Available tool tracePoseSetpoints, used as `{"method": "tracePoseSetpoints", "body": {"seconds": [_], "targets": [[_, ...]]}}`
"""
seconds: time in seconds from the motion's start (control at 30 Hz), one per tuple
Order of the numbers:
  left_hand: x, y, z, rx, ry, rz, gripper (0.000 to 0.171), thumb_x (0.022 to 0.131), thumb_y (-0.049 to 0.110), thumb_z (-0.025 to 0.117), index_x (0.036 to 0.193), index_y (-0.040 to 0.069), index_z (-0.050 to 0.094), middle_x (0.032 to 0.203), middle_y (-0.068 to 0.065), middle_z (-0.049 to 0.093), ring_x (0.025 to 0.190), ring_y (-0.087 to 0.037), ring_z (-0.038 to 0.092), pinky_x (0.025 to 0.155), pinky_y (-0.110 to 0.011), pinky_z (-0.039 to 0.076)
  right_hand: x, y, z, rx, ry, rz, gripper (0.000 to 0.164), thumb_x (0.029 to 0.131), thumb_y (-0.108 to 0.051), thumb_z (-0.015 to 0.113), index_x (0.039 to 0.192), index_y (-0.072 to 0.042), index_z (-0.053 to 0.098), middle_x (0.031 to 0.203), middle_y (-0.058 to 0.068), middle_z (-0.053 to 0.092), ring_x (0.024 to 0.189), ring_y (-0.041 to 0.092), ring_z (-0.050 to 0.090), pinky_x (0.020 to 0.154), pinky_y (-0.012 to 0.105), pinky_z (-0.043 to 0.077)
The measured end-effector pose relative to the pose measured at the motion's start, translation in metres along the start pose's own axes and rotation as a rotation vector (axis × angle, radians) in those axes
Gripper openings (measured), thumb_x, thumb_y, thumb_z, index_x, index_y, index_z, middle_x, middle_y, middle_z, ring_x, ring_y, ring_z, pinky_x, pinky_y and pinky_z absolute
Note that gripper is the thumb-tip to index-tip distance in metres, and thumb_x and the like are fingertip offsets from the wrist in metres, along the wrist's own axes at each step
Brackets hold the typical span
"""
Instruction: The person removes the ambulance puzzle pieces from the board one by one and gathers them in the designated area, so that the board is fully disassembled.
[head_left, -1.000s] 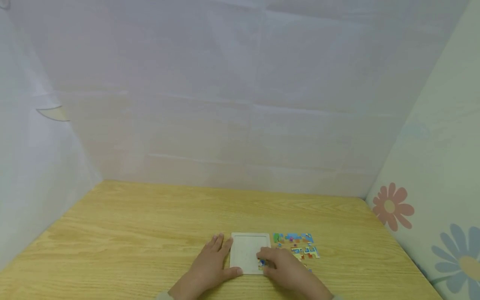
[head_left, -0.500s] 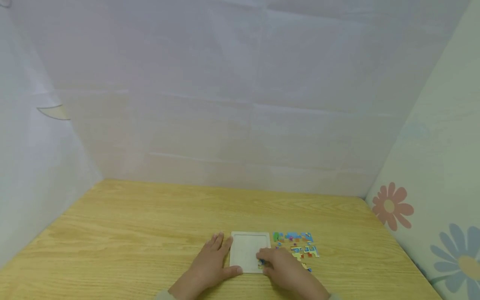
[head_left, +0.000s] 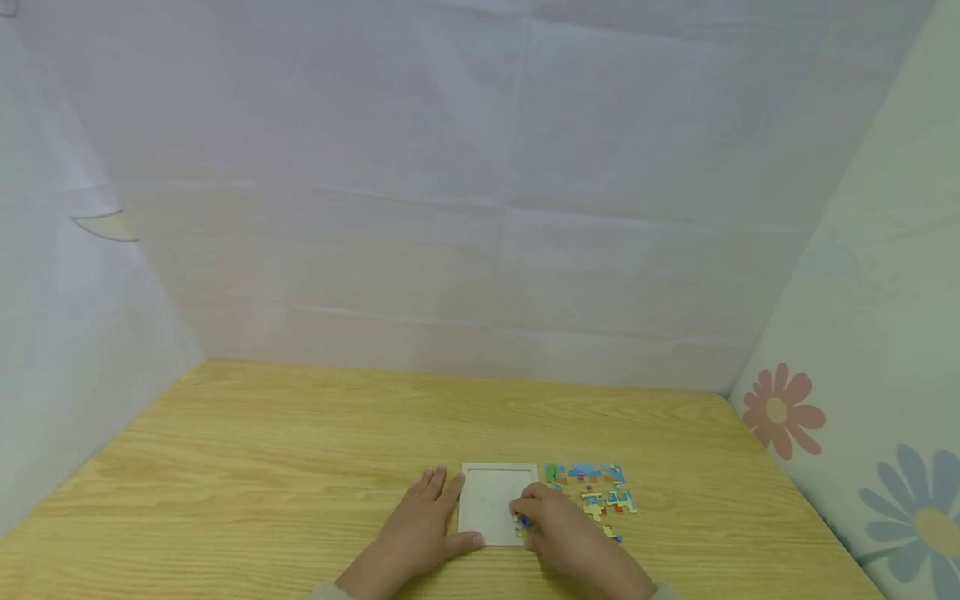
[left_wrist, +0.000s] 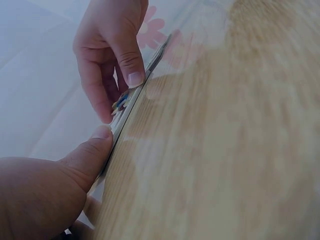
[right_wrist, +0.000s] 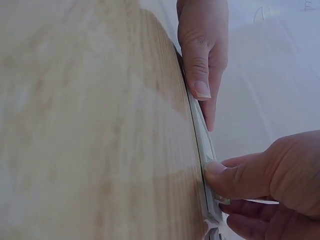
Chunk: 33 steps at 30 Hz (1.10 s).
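A pale square puzzle tray (head_left: pixel 489 502) with a raised border lies near the front of the table. My left hand (head_left: pixel 422 527) rests along its left side, fingers spread and fairly straight, the thumb on the near border. At the tray's near right corner, my right hand (head_left: pixel 567 532) pinches a small colourful jigsaw piece (head_left: pixel 522 522) between thumb and curled fingers. In the left wrist view the blue and yellow piece (left_wrist: pixel 120 101) shows beneath those fingers. The right hand hides part of the tray's right border.
Several loose jigsaw pieces (head_left: pixel 586 471) in blue, green and yellow lie right of the tray, some partly behind the right hand. Wood-grain table (head_left: pixel 315 442) surrounds them. A pale cloth (head_left: pixel 480 250) closes off the back and a flower-printed one (head_left: pixel 885 400) the right side.
The right hand's fingers have shifted slightly at the tray's near right corner, the knuckles rising a little over the jigsaw piece. The left hand and tray stay in place.
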<state>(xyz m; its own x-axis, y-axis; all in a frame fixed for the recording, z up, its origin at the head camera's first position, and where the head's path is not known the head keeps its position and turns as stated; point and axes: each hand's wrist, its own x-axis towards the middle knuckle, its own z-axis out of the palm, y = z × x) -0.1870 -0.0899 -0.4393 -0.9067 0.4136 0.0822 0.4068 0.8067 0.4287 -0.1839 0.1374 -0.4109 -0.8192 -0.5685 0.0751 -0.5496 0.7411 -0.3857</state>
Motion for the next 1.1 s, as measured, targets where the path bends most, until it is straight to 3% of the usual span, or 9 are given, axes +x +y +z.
{"method": "tracePoseSetpoints", "body": {"seconds": [0.27,0.57,0.9,1.1], "targets": [[-0.002,0.000,-0.001,-0.018,0.000,-0.002,0.090,0.079,0.063,0.056,0.140,-0.001,0.037,0.143,-0.032,0.029,0.134,-0.046,0.024,0.106,-0.058,0.025,0.001,0.000,-0.001,0.071,0.015,0.023,0.027,0.074,0.003,0.070,0.099,-0.006,0.065,0.099,-0.005,0.051,0.078,0.004,0.045,0.071,0.021,0.048],[-0.001,0.000,0.000,-0.012,0.007,0.004,0.091,0.078,0.063,0.056,0.139,-0.001,0.037,0.143,-0.032,0.029,0.133,-0.047,0.025,0.106,-0.058,0.025,0.002,0.005,0.001,0.210,0.005,0.049,0.024,0.075,0.002,0.069,0.096,-0.008,0.062,0.089,-0.007,0.057,0.071,0.005,0.044,0.064,0.020,0.043],[0.000,-0.002,0.002,-0.001,0.006,0.002,0.093,0.077,0.066,0.054,0.140,0.000,0.037,0.144,-0.032,0.028,0.134,-0.046,0.025,0.107,-0.058,0.024,0.001,0.010,0.002,0.231,0.010,0.040,0.025,0.078,-0.003,0.069,0.102,-0.011,0.065,0.093,-0.007,0.061,0.075,0.004,0.048,0.067,0.021,0.046],[-0.001,-0.001,0.002,0.011,0.011,0.006,0.092,0.078,0.066,0.054,0.140,0.000,0.037,0.143,-0.032,0.029,0.133,-0.047,0.025,0.106,-0.058,0.025,-0.001,0.012,0.005,0.234,0.060,0.023,0.023,0.084,0.000,0.062,0.103,-0.012,0.067,0.104,0.000,0.067,0.089,0.008,0.058,0.075,0.025,0.051]]}}
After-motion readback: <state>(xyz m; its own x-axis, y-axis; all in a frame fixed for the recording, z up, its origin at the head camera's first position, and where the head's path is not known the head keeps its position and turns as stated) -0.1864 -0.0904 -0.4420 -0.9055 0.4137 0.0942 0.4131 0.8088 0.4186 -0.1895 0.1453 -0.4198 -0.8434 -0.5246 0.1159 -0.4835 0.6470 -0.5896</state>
